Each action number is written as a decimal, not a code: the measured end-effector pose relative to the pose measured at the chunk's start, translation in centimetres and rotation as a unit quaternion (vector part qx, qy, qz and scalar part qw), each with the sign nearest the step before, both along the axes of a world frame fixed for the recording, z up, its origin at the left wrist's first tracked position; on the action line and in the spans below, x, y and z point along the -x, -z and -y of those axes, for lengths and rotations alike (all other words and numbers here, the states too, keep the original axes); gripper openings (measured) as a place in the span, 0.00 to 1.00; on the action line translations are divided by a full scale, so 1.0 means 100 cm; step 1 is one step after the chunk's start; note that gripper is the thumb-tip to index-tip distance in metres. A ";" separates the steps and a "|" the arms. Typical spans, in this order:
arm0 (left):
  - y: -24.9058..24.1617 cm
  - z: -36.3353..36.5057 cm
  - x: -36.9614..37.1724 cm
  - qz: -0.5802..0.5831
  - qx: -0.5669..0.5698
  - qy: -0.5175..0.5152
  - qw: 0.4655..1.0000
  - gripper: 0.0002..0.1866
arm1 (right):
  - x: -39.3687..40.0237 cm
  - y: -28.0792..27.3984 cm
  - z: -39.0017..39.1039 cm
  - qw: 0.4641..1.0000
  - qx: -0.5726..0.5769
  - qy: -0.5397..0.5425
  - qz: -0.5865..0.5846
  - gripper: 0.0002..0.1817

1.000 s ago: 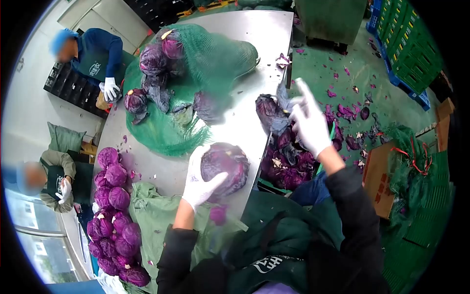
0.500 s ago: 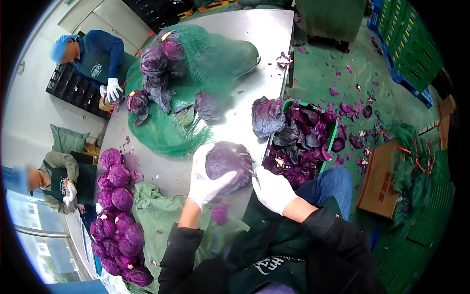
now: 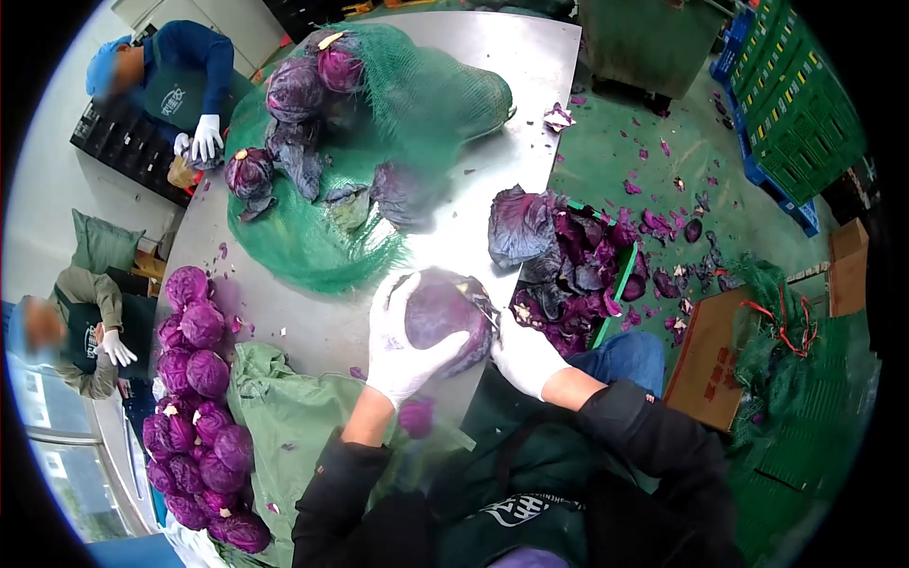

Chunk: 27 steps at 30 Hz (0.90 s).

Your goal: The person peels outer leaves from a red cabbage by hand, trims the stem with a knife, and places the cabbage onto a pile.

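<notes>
A red cabbage rests near the table's front edge, with my gloved left hand wrapped round its left side. My gloved right hand is closed at the cabbage's right side, by its stem end; a small thin tool seems to stick out of the fingers, too small to make out. To the right stands a green crate filled with dark purple outer leaves. A large loose leaf lies over the crate's left corner and the table edge.
Whole cabbages lie on and under a green mesh net on the metal table. Peeled cabbages are piled at left beside a green cloth. Two co-workers stand at left. A cardboard box stands on the floor.
The view has shifted slightly, so the table's contents sit further left. My left hand's fingers have spread a little over the cabbage. My right hand stays at its right side.
</notes>
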<state>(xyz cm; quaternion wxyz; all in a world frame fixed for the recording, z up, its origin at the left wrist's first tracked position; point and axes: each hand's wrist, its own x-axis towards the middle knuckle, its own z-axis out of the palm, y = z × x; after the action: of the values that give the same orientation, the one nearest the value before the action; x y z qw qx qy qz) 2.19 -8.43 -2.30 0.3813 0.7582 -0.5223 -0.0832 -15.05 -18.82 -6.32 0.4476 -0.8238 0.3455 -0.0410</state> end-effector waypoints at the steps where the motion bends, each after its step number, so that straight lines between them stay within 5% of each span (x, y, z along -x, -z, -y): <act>1: -0.003 0.000 0.004 0.003 -0.004 -0.005 1.000 0.43 | 0.000 -0.003 0.001 1.000 0.006 -0.010 -0.011 0.17; 11: 0.010 0.006 -0.007 0.021 0.005 0.013 1.000 0.45 | -0.009 -0.035 0.023 0.973 0.060 -0.135 -0.176 0.25; 16: -0.008 0.018 0.010 0.004 -0.027 -0.027 0.999 0.37 | -0.010 -0.010 0.019 0.989 0.072 -0.056 -0.120 0.18; 20: -0.005 0.011 -0.005 -0.054 -0.003 0.038 0.998 0.37 | -0.009 -0.020 0.018 0.977 0.089 -0.114 -0.160 0.20; 24: -0.005 0.012 0.009 0.034 -0.038 -0.014 0.999 0.36 | -0.008 0.003 0.012 0.987 0.091 -0.062 -0.118 0.18; 27: -0.020 0.017 0.008 -0.055 -0.059 0.029 0.996 0.34 | -0.004 -0.002 0.010 0.991 0.089 -0.049 -0.089 0.16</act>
<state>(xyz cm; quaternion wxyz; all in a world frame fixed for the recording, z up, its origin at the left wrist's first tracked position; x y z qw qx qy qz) 1.44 -10.10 -0.29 0.3613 0.7584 -0.5163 -0.1665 -14.70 -19.83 -6.10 0.3411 -0.8767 0.3385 0.0233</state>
